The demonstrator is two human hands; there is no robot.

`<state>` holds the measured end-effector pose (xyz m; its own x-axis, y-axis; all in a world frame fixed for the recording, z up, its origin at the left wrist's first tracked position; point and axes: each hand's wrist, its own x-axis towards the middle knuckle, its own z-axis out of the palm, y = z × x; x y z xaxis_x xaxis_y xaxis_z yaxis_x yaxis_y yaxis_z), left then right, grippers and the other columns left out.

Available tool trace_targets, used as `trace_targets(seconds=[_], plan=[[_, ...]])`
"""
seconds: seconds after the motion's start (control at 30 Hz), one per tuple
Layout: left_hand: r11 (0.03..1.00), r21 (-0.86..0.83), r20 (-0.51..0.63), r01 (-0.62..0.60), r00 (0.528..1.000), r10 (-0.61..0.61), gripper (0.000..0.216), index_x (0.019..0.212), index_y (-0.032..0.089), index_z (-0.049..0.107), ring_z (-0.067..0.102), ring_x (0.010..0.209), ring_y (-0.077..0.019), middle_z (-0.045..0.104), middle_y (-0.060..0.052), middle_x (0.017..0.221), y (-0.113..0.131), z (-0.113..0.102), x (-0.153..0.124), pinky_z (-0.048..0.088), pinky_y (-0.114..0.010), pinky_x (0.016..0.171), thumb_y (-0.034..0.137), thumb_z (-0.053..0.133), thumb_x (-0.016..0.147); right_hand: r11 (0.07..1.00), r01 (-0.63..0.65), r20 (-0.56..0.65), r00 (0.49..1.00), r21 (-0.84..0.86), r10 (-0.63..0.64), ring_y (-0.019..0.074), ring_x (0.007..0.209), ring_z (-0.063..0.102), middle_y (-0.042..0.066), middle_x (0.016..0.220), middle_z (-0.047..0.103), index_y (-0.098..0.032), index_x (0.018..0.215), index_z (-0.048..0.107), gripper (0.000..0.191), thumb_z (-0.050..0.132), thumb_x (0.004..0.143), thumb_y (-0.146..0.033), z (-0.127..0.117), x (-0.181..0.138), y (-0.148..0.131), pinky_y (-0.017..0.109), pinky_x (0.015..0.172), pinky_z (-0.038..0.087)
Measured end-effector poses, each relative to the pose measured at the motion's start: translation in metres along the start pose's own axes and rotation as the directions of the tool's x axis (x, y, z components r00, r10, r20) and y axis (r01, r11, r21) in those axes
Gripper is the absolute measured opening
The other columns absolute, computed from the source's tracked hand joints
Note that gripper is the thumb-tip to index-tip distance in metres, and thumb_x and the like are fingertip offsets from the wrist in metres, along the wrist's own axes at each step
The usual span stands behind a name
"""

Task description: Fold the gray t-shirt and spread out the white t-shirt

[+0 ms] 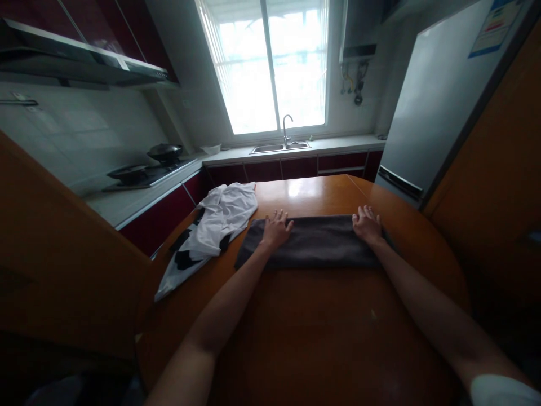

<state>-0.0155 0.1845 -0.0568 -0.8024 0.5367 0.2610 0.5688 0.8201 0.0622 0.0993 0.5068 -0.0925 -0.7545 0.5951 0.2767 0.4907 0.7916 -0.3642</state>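
Note:
A dark grey cloth [323, 242], folded into a long flat rectangle, lies across the wooden table [313, 327] in front of me. My left hand [276, 228] rests flat near its left end with the fingers apart. Over by the far right corner, my right hand [367, 224] lies on the cloth, its fingers stretched out. Neither hand grips anything. Whether the cloth is a garment or a towel cannot be told. To the left of it is a crumpled white garment [226, 211] with black patches, loosely spread along the table's left side.
Beyond the table runs a counter with a sink [270, 149] and a tap [285, 127] under a bright window. A stove with a lidded pan [164, 152] stands at the left. The fridge [435, 96] is at the right, close to the table's edge.

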Motion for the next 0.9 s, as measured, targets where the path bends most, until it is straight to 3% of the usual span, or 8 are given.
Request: trace_targets(seconds=[0.1,0.17,0.3,0.4,0.5,0.63,0.8,0.9], plan=[[0.998,-0.038,0.134,-0.056,0.989,0.061,0.065,0.154,0.023,0.041,0.021,0.154,-0.0311,0.032,-0.009,0.165,0.021,0.01,-0.004,0.016,-0.057,0.123,0.059,0.029,0.101,0.999,-0.032,0.077,0.996,-0.031,0.034,0.031,0.153,0.021,0.021,0.163,0.03,-0.002,0.153,0.038,0.066,0.027,0.101,-0.04,0.003,-0.001,-0.002,0.055,0.123,0.01],[0.998,-0.029,0.12,-0.055,0.991,0.058,0.066,0.154,0.022,0.042,0.019,0.154,-0.0321,0.031,-0.01,0.165,0.028,0.012,-0.004,0.015,-0.057,0.123,0.059,0.032,0.1,0.999,-0.014,0.03,0.999,-0.034,0.015,0.0309,0.154,0.019,0.021,0.164,0.028,-0.001,0.154,0.036,0.066,0.026,0.101,-0.039,0.001,-0.004,-0.01,0.056,0.123,0.009],[0.991,-0.051,0.005,-0.124,0.992,0.124,0.065,0.155,0.018,0.038,0.02,0.154,-0.028,0.03,-0.01,0.165,0.036,0.013,0.0,0.016,-0.05,0.125,0.054,0.029,0.102,0.975,0.222,-0.027,0.975,-0.012,-0.222,0.0257,0.155,0.016,0.016,0.166,0.025,-0.006,0.157,0.032,0.064,0.022,0.103,-0.039,0.002,-0.018,-0.045,0.051,0.124,0.011],[0.983,-0.08,0.101,-0.166,0.98,0.174,0.066,0.157,0.023,0.037,0.018,0.155,-0.0278,0.028,-0.007,0.166,0.042,0.019,0.0,0.015,-0.053,0.125,0.059,0.027,0.102,0.929,0.369,0.13,0.922,-0.007,-0.365,0.0243,0.155,0.015,0.013,0.167,0.023,-0.011,0.159,0.031,0.065,0.027,0.103,-0.044,0.012,-0.033,-0.071,0.053,0.124,0.01],[0.983,-0.083,0.176,-0.165,0.968,0.178,0.068,0.157,0.025,0.036,0.016,0.156,-0.0286,0.023,-0.006,0.168,0.043,0.027,-0.001,0.014,-0.055,0.124,0.062,0.028,0.1,0.92,0.392,0.259,0.89,-0.011,-0.376,0.0254,0.155,0.016,0.013,0.167,0.023,-0.014,0.159,0.031,0.065,0.031,0.102,-0.046,0.019,-0.042,-0.083,0.056,0.123,0.009],[0.984,-0.077,0.17,-0.162,0.97,0.173,0.069,0.158,0.026,0.036,0.016,0.156,-0.0283,0.023,-0.006,0.168,0.042,0.03,-0.002,0.013,-0.054,0.125,0.063,0.028,0.1,0.913,0.409,0.163,0.9,0.002,-0.403,0.0243,0.155,0.016,0.014,0.167,0.023,-0.012,0.159,0.029,0.064,0.03,0.103,-0.043,0.018,-0.045,-0.085,0.052,0.124,0.01],[0.982,-0.085,0.157,-0.17,0.971,0.182,0.071,0.157,0.022,0.036,0.017,0.155,-0.0288,0.023,-0.008,0.168,0.042,0.029,-0.003,0.014,-0.056,0.124,0.063,0.026,0.101,0.888,0.46,0.288,0.848,0.019,-0.445,0.0256,0.155,0.018,0.014,0.166,0.027,-0.012,0.156,0.036,0.063,0.032,0.103,-0.045,0.015,-0.048,-0.087,0.055,0.123,0.011],[0.982,-0.097,0.155,-0.165,0.972,0.178,0.069,0.158,0.025,0.035,0.017,0.155,-0.028,0.023,-0.006,0.168,0.043,0.027,-0.004,0.014,-0.055,0.125,0.063,0.026,0.101,0.885,0.464,0.219,0.861,0.032,-0.459,0.0247,0.155,0.018,0.014,0.166,0.026,-0.012,0.157,0.035,0.062,0.032,0.103,-0.043,0.015,-0.051,-0.088,0.054,0.124,0.011]])
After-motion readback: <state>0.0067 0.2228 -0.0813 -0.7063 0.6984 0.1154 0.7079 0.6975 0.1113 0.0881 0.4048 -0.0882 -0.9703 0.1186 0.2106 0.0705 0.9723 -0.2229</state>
